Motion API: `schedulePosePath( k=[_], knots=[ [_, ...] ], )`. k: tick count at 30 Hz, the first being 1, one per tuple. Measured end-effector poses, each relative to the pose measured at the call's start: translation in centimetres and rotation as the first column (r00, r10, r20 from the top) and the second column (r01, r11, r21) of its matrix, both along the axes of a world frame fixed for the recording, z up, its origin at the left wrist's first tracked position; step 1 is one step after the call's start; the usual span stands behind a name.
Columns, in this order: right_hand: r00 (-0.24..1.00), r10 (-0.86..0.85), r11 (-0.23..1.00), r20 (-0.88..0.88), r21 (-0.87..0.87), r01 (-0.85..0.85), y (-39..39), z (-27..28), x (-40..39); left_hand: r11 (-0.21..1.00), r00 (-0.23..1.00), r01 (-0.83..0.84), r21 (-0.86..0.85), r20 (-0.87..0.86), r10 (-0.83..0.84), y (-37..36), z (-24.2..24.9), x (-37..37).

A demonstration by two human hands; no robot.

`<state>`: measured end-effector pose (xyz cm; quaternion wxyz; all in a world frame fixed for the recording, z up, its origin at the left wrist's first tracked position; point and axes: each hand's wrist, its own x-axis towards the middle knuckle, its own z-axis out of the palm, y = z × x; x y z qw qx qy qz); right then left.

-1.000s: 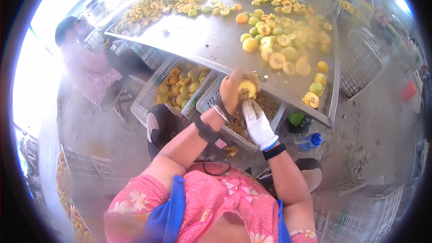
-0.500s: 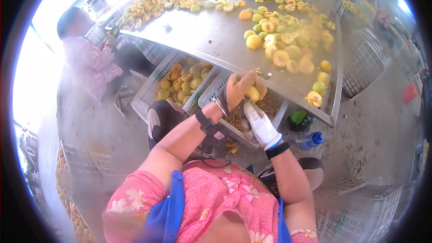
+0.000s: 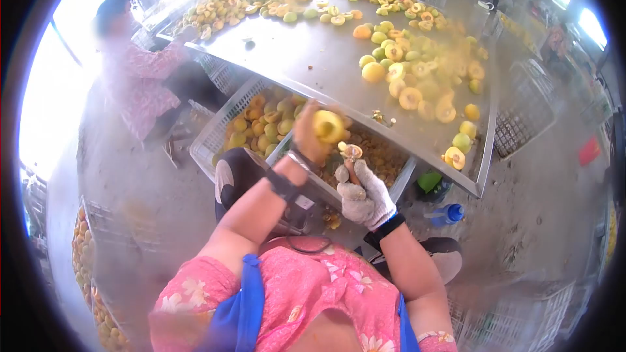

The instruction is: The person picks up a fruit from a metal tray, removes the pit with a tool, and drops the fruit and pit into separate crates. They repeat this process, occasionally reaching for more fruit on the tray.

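My left hand (image 3: pixel 309 135), bare and slightly blurred, is closed around a yellow peach (image 3: pixel 329 126) above the crate at the table's near edge. A hollow shows in the side of the peach. In its white glove, my right hand (image 3: pixel 368 199) grips a small tool with a brown handle (image 3: pixel 351 171), held upright. A piece of peach pit (image 3: pixel 353 151) appears to sit at the tool's tip, just apart from the peach. Below both hands, a crate (image 3: pixel 402 179) holds brownish pits and scraps.
Many halved peaches (image 3: pixel 410 98) lie on the metal table (image 3: pixel 287 58). A white crate of peaches (image 3: pixel 215 132) stands left of my hands. A blue bottle (image 3: pixel 448 214) is on the floor at right. A person in pink (image 3: pixel 147 81) sits at the left; another stands behind the table.
My hands have moved apart. The left has gone left with the peach, and the right has drawn down and back, showing the tool with the piece at its tip.
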<state>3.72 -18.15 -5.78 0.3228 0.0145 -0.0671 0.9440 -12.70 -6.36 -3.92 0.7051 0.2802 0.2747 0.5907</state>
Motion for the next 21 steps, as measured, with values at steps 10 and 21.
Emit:
schedulePosePath(
  k=[10, 21],
  knots=[
    [0.823, -0.228, 0.929, 0.520, -0.137, 0.344, -0.6, 2.0, -0.2, 0.736, -0.175, 0.217, 0.641, -0.716, 0.675, 8.2, 4.9, -8.3],
    [0.731, -0.524, 0.821, 0.437, 0.028, 0.571, 0.3, 5.3, 3.7, 0.341, 0.013, 0.932, 0.119, -0.955, 0.296, 10.0, -0.2, 12.3]
  ],
)
